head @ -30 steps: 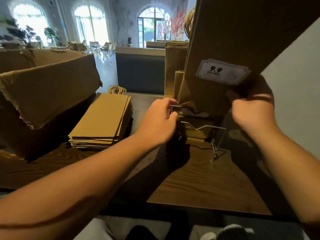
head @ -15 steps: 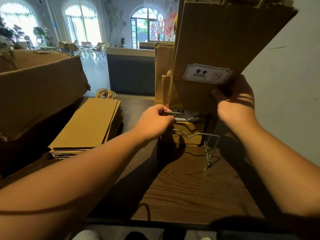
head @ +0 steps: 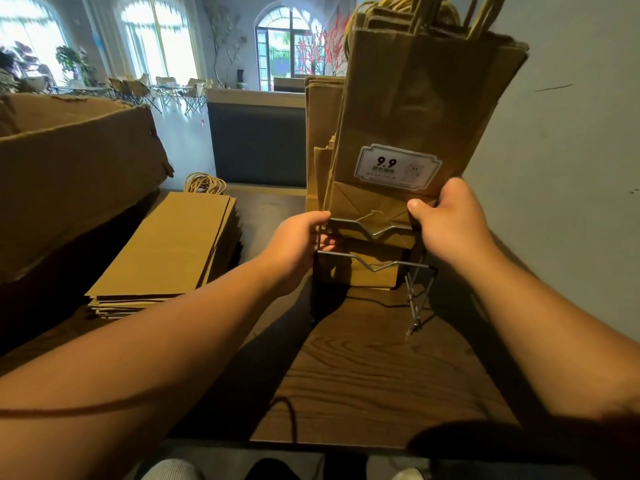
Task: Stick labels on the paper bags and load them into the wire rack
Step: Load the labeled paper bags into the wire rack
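Since a second ago, the labelled paper bag (head: 415,109) is standing straighter, its foot sinking behind the top bar of the wire rack (head: 367,233). Gripping its lower right edge, the right hand (head: 446,223) is steering it down. Curling round the rack's left upright, the left hand (head: 298,240) is steadying it. Flat bags (head: 166,251) are waiting at the left.
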A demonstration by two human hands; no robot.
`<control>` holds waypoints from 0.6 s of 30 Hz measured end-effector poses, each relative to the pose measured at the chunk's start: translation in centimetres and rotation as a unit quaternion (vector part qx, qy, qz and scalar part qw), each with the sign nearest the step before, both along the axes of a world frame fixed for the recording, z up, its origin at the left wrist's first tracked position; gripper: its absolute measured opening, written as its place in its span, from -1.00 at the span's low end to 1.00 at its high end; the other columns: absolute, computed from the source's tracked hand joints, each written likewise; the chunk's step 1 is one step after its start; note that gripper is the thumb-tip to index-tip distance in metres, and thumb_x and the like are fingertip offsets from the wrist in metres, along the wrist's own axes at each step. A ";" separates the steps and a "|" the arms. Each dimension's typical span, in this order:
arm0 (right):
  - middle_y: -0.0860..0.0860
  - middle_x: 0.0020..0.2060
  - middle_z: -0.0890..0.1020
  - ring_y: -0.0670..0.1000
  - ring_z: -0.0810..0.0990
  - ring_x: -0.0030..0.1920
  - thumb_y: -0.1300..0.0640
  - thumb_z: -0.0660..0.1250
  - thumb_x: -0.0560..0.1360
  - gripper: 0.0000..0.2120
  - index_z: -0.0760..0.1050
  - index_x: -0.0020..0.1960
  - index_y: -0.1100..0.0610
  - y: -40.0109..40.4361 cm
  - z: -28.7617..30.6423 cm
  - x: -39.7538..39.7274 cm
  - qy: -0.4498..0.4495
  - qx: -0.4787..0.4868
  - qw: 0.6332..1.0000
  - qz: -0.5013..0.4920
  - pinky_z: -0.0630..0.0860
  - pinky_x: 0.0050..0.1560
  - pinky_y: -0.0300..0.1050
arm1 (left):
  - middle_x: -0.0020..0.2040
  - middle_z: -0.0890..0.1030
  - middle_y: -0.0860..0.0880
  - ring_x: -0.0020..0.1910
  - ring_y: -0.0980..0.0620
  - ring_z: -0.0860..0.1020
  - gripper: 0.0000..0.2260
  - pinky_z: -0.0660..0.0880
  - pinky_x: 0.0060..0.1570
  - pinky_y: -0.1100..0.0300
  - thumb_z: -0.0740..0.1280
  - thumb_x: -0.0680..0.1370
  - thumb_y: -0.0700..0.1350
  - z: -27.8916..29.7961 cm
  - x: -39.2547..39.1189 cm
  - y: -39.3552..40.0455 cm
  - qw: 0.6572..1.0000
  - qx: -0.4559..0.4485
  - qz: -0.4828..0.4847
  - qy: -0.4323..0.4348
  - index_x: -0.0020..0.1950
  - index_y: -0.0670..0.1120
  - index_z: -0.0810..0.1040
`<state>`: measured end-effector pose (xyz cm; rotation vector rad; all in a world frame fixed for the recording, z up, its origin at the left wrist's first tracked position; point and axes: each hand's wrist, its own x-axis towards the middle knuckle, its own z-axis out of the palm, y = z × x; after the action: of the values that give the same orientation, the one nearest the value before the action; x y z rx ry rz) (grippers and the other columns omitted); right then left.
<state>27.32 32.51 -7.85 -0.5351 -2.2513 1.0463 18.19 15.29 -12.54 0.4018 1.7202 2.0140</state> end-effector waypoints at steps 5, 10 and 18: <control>-0.08 -0.04 0.56 -0.07 0.53 -0.06 0.13 0.32 0.59 -0.86 0.44 0.11 -0.03 0.3 -0.4 -0.4 0.018 -0.039 0.999 0.026 0.40 -0.19 -0.23 | -0.07 0.60 -0.15 -0.04 -0.12 0.57 -0.67 0.49 0.15 0.03 0.20 0.65 -0.04 -0.3 0.1 -0.1 1.000 0.002 0.030 0.008 0.23 -0.25 0.56; -0.06 -0.14 0.50 -0.12 0.47 -0.17 0.15 0.29 0.61 -0.85 0.36 -0.09 -0.02 0.4 -0.4 -0.2 -0.007 -0.032 0.999 0.020 0.38 -0.27 -0.22 | 0.06 0.59 -0.21 0.10 -0.19 0.62 -0.87 0.57 0.19 -0.10 0.30 0.60 -0.13 -0.7 0.7 0.6 0.991 -0.054 0.106 0.067 0.13 -0.11 0.46; -0.01 -0.23 0.48 -0.05 0.46 -0.24 0.00 0.16 0.66 -0.78 0.38 -0.14 0.02 -0.2 -1.0 -0.1 -0.090 -0.017 0.995 0.039 0.29 -0.33 -0.16 | -0.07 0.54 -0.10 -0.12 -0.03 0.53 -0.91 0.51 -0.11 0.09 0.28 0.60 -0.15 -1.0 0.9 0.4 0.977 -0.116 0.132 0.118 0.09 -0.12 0.46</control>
<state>27.27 32.35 -8.84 -0.5815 -2.4320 1.1163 19.06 15.72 -13.54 0.3619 2.2320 1.9723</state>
